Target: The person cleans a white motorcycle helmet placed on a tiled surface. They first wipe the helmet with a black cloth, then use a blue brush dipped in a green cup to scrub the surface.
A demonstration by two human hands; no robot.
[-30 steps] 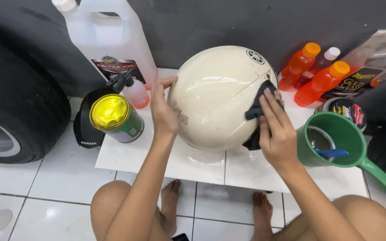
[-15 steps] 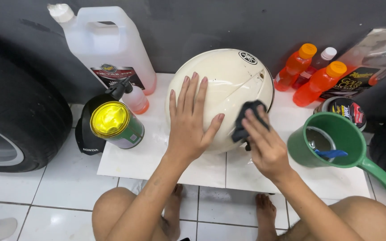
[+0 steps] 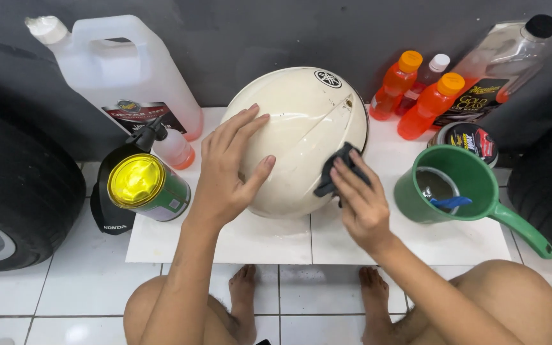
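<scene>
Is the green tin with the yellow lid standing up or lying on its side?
Lying on its side. The green tin has its round yellow lid facing up toward the camera, beside the left hand.

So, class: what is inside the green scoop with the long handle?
The green scoop holds a clear cup and a small blue item lying across it. The scoop's near wall hides its bottom, so whether it holds liquid cannot be told.

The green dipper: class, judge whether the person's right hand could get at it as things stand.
Probably yes. The right hand presses a dark cloth to the cream helmet, and the green dipper stands just beside it on the white board with nothing between them. The hand would have to free itself from the cloth first.
</scene>
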